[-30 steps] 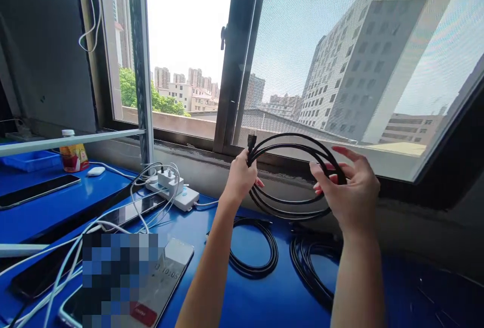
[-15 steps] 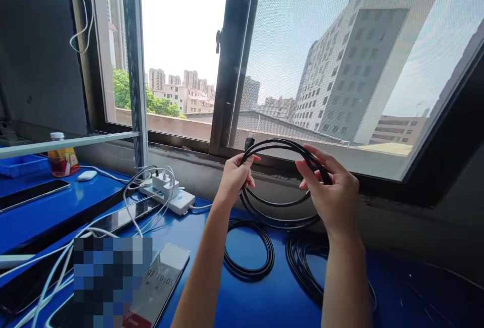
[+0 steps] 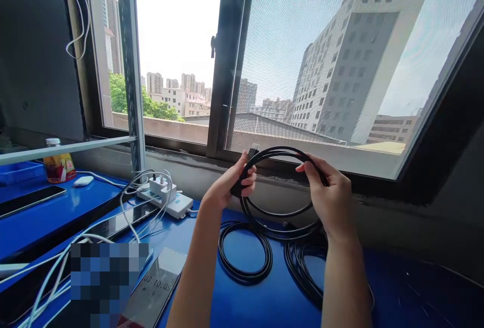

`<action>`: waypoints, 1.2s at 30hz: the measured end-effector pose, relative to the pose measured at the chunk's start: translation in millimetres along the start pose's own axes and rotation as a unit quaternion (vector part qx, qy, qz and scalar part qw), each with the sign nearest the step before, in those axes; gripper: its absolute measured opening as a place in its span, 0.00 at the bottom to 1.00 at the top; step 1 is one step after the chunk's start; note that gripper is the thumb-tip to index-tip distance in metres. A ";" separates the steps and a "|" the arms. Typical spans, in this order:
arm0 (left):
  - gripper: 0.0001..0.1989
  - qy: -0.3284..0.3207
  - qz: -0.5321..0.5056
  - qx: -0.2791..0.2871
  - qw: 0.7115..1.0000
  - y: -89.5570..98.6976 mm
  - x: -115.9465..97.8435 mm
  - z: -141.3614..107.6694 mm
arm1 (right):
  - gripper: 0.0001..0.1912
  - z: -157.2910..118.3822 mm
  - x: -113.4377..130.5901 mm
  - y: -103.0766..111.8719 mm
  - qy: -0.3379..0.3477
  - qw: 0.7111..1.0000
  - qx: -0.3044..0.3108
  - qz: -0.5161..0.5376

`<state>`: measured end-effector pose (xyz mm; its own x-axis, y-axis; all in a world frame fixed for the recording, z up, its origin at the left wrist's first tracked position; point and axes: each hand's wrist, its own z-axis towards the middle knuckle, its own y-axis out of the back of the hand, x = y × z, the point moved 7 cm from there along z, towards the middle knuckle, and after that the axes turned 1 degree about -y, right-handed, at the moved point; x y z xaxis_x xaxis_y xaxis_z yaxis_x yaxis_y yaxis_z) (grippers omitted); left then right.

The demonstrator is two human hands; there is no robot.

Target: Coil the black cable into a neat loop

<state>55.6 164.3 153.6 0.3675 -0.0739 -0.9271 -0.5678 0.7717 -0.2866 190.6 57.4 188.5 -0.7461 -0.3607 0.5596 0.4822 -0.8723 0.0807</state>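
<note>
A black cable (image 3: 282,150), wound into a loose coil of several turns, is held up between both hands above the blue table. My left hand (image 3: 236,179) is closed around the coil's left side, with a flat-ended connector (image 3: 254,151) sticking up beyond the thumb. On the opposite side, my right hand (image 3: 329,184) pinches the turns between thumb and fingers. Below, one coiled black cable (image 3: 245,280) lies on the table. Another coil (image 3: 302,277) lies to its right, partly hidden by my right forearm.
At the left stand a white power strip (image 3: 181,206) with plugs and tangled white cables (image 3: 81,239). A phone (image 3: 159,282) lies in front. Farther left are a bottle (image 3: 59,166), a white case (image 3: 83,181) and a metal shelf frame (image 3: 131,65). Behind runs a window (image 3: 214,136).
My left hand has turned, its fingers now curled round the coil, and the connector tilts right with its end showing. The coil sits slightly lower. The view has shifted a little.
</note>
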 end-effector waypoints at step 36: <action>0.26 -0.098 0.031 -0.129 0.986 2.3 -10.3 3.6 | 0.31 -6.5 17.3 3.0 -0.041 0.998 -0.042 -0.017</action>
<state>53.1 169.1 163.4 0.4473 0.1116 -0.8874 -0.7532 0.5820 -0.3065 176.2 46.3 193.1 -0.7199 -0.3054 0.6232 0.4150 -0.9092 0.0339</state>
